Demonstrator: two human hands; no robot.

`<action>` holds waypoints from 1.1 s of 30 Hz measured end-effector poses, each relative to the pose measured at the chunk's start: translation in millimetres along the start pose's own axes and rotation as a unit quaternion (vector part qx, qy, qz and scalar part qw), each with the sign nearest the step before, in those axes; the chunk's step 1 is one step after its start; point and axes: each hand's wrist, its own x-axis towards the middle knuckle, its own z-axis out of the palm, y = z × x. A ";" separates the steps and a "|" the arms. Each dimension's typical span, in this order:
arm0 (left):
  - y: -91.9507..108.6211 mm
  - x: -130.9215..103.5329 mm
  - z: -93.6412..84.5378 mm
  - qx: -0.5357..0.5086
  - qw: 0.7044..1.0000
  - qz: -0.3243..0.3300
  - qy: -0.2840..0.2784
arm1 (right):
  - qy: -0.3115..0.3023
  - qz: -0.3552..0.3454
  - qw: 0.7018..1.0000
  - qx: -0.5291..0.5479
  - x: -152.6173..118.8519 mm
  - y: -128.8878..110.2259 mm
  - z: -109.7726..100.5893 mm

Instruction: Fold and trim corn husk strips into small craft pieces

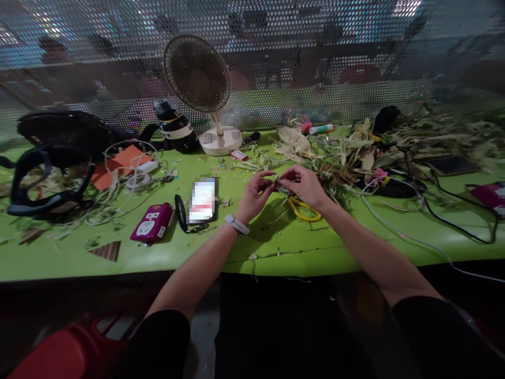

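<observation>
My left hand and my right hand meet above the green table, fingertips pinched together. A tiny pale greenish bit shows between them, too small to name. A white band circles my left wrist. Under my right hand lie scissors with yellow handles, their blades partly hidden by the fingers. Just beyond, dry corn husks and green plant scraps are heaped. Left of my left hand, a phone with a lit screen lies on the table beside a black strap loop.
A fan and a black bottle stand along the perforated metal screen. On the left are a purple box, orange paper, white cables and a black bag. More husks and cables spread right. A red stool is below.
</observation>
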 end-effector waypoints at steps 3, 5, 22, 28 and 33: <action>-1.9 -0.5 -0.5 0.032 0.999 0.002 -0.005 | -0.008 0.014 1.000 0.004 2.0 0.5 -1.2; -3.1 -0.5 -1.1 0.064 0.998 0.008 -0.005 | -0.003 0.014 1.000 -0.011 1.6 -1.4 -1.0; -1.8 -0.4 -5.0 0.181 0.982 0.046 -0.023 | -0.028 -0.014 0.994 -0.108 -3.7 -21.0 -9.1; 5.5 -3.6 -1.3 0.130 0.991 0.012 -0.023 | -0.035 -0.047 0.956 -0.289 -8.8 -27.4 -10.0; 7.5 -4.3 -0.6 0.094 0.995 -0.005 -0.032 | -0.062 -0.064 0.938 -0.336 -9.7 -29.5 -9.8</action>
